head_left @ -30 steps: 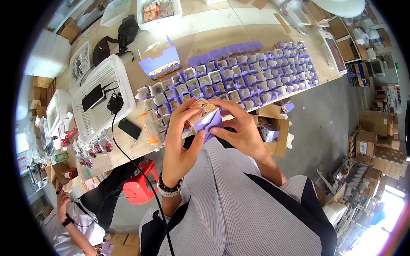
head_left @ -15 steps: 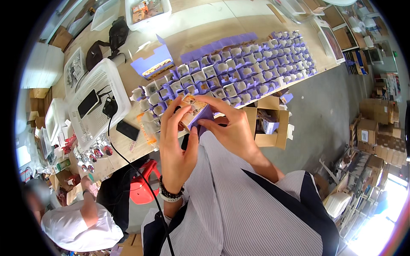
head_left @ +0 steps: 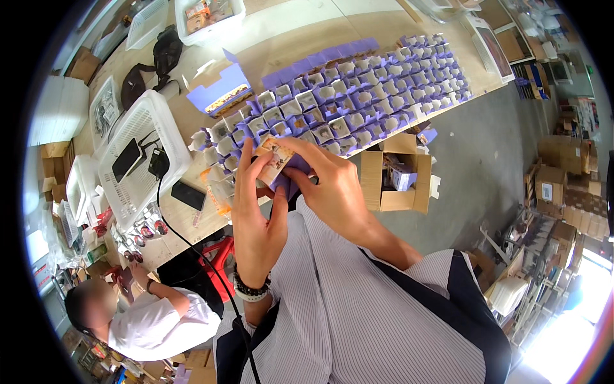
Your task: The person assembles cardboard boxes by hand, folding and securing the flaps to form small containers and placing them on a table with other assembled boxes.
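Observation:
Between my two hands is a small purple box (head_left: 277,160) with a printed orange and white side. My left hand (head_left: 261,208) grips it from the left, and my right hand (head_left: 332,189) has its fingers and thumb closed on the right side. Just beyond the hands stand many small open-topped purple boxes (head_left: 364,96) in tight rows on the table. Some hold things too small to make out. A larger purple display box (head_left: 219,89) with its flap raised stands behind the left end of the rows.
A white basket (head_left: 182,150) at left holds a phone and a black device whose cable (head_left: 185,237) runs down past my left arm. A dark phone (head_left: 188,196) lies nearby. An open carton (head_left: 419,192) stands beyond the table's edge. A co-worker (head_left: 160,320) sits lower left, near a red stool (head_left: 220,262).
The box in my hands has tilted slightly, and my hands have shifted a little left. The view has moved slightly. The co-worker has leaned right, further into view.

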The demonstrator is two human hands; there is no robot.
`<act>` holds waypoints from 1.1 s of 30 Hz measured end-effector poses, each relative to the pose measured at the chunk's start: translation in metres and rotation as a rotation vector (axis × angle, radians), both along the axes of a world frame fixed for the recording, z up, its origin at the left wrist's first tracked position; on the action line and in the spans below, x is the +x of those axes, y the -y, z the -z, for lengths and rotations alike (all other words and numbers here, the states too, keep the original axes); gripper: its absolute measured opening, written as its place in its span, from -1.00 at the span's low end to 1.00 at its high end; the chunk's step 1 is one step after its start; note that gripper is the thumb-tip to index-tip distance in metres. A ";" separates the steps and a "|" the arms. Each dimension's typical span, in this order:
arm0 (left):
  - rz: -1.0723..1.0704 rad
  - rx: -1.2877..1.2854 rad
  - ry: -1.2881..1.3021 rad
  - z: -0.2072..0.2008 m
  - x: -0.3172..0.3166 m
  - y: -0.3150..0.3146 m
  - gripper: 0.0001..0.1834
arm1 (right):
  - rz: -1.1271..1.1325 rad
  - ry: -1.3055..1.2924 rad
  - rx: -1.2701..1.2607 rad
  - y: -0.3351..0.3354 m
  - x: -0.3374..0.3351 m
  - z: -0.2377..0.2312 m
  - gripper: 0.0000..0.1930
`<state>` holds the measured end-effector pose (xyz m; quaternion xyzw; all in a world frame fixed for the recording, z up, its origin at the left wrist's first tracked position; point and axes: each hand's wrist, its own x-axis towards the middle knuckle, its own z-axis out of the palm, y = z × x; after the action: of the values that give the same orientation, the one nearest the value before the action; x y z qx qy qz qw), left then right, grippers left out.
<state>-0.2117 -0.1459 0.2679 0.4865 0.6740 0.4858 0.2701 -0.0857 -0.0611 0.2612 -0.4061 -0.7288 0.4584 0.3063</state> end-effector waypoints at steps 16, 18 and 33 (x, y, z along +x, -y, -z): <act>0.121 -0.044 0.168 0.015 -0.024 -0.004 -0.49 | -0.221 -0.054 0.017 -0.024 0.024 0.002 -0.48; 0.129 -0.056 0.120 0.015 -0.025 -0.006 -0.48 | -0.233 -0.033 -0.016 -0.025 0.025 0.002 -0.48; 0.155 -0.135 -0.015 0.030 -0.022 -0.032 -0.49 | -0.174 -0.046 -0.025 -0.037 0.032 0.024 -0.56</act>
<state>-0.2335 -0.1134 0.2380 0.5215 0.6675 0.4132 0.3343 -0.0541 -0.0236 0.2376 -0.3345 -0.7482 0.5016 0.2768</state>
